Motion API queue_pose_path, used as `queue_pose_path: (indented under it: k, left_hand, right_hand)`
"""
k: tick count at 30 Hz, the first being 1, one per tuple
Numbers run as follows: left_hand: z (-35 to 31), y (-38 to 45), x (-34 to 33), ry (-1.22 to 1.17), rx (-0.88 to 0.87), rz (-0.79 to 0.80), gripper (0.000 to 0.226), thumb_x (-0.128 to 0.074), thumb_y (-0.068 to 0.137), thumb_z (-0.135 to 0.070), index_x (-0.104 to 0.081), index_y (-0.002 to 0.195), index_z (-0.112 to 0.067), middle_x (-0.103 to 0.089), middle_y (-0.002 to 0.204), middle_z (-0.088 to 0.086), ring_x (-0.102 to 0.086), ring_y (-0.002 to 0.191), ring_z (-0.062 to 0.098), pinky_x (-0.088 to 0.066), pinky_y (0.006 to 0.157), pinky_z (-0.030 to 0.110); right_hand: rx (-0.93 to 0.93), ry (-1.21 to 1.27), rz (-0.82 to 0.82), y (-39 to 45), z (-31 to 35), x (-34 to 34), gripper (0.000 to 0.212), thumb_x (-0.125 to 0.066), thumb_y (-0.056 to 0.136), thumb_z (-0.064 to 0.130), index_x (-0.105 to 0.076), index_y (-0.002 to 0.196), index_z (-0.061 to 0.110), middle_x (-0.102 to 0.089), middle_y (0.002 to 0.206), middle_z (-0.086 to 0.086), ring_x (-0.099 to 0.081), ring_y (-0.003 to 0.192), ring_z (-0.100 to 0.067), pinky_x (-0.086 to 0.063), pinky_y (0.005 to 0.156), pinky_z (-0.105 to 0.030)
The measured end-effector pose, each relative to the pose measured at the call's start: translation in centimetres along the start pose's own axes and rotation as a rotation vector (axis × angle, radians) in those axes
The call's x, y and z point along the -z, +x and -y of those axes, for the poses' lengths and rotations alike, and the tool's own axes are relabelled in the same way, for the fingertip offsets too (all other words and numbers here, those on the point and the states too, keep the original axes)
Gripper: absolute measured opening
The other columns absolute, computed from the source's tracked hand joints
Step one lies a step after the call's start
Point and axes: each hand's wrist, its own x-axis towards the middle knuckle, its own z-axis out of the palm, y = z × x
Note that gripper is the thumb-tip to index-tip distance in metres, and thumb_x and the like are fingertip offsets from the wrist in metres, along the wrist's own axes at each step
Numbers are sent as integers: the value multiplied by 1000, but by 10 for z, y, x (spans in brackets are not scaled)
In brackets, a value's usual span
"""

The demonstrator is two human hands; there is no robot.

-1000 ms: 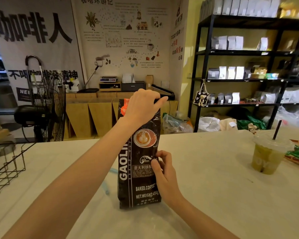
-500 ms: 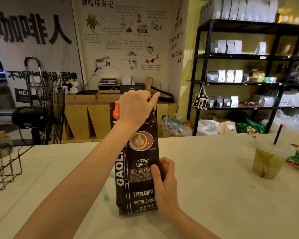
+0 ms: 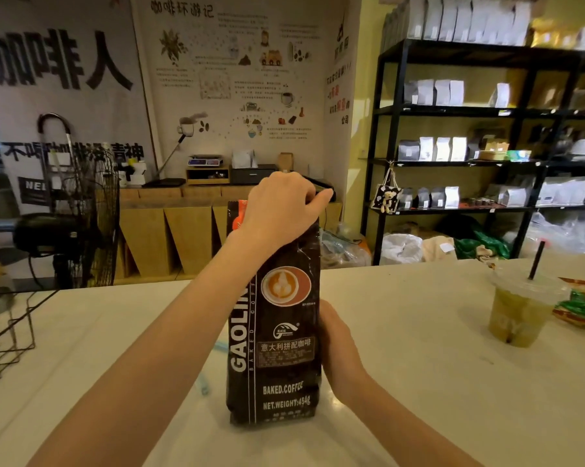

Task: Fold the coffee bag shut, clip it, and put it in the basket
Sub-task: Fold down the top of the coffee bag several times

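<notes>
A tall black coffee bag (image 3: 277, 348) with an orange latte emblem stands upright on the white counter (image 3: 402, 348). My left hand (image 3: 281, 207) is closed over the bag's top edge and covers it. My right hand (image 3: 338, 348) grips the bag's right side at mid height, its fingers partly hidden behind the bag. A thin pale blue clip-like piece (image 3: 205, 385) lies on the counter just left of the bag, half hidden by my left forearm. The black wire basket (image 3: 8, 335) sits at the counter's far left edge, only partly in view.
An iced green drink in a plastic cup with a black straw (image 3: 517, 315) stands on the right, with a colourful snack packet (image 3: 584, 308) beside it. Beyond the counter are a black floor fan (image 3: 75, 217) and black shelves of bags (image 3: 486, 146).
My right hand has slid from the bag's front to its right side. The left hand stays on the top, and the bag stays upright.
</notes>
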Motion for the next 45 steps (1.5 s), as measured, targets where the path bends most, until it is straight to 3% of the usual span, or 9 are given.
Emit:
queue_pose_path:
  k: [3,6,12,19,26,29,33,42,45]
  left_hand:
    - [-4,5,2,0,4,135,59,-35,87,-54,-62,64,-7,-48,51,0,-49,54,20,-40,55,30]
    - [-8,4,-3,144,-59,215,59,-38,84,-60,-63,71,-8,-50,58,1,-52,61,20,-39,56,29]
    - [-5,-5,-14,230,-28,-20,49,-39,90,-45,-65,75,-6,-49,63,5,-53,62,22,-37,55,31]
    - [4,-11,-9,228,94,-72,49,-37,92,-44,-58,65,-8,-48,59,5,-48,58,19,-37,55,31]
    - [-8,-11,-5,264,56,-18,51,-34,91,-47,-53,63,-10,-45,56,4,-52,59,22,-38,55,32]
    - [-12,-10,-4,249,42,-9,52,-35,91,-47,-59,70,-6,-49,64,6,-56,64,24,-42,57,32]
    - [-18,-6,-4,238,26,17,51,-36,92,-45,-62,77,-4,-49,67,6,-62,70,27,-44,59,34]
    - [-7,-11,-5,211,-53,2,56,-33,91,-49,-59,67,-6,-51,58,5,-54,55,20,-46,56,33]
    - [-4,-14,8,73,-25,-69,49,-37,89,-50,-60,77,-9,-58,63,5,-55,58,18,-47,63,34]
  right_hand:
    - [-178,108,75,2,3,-2,31,-49,89,35,-64,110,19,-70,112,-8,-64,107,-24,-49,96,-44]
    - [-186,128,104,0,4,-1,31,-50,89,34,-65,111,19,-68,115,-8,-62,109,-25,-48,96,-43]
    - [-87,120,71,-2,8,-3,24,-52,89,22,-70,102,12,-74,101,-9,-68,97,-22,-54,75,-31]
    - [-40,35,43,-1,4,-8,26,-48,91,26,-72,89,15,-76,88,-5,-71,84,-18,-56,68,-27]
    - [-97,-3,146,5,20,4,37,-40,91,40,-69,96,17,-75,96,-3,-66,98,-19,-47,88,-34]
    - [-11,-34,236,12,41,0,40,-58,75,48,-64,103,19,-74,96,1,-65,100,-19,-47,90,-32]
    - [95,-168,222,14,52,-13,35,-78,55,22,-65,88,22,-75,81,3,-70,82,-19,-57,73,-31]
    - [102,-129,165,12,46,-16,24,-79,60,13,-70,81,19,-76,77,-1,-71,74,-20,-57,68,-31]
    - [99,-130,168,12,48,-12,30,-80,51,21,-71,80,19,-76,78,-2,-71,77,-21,-57,69,-31]
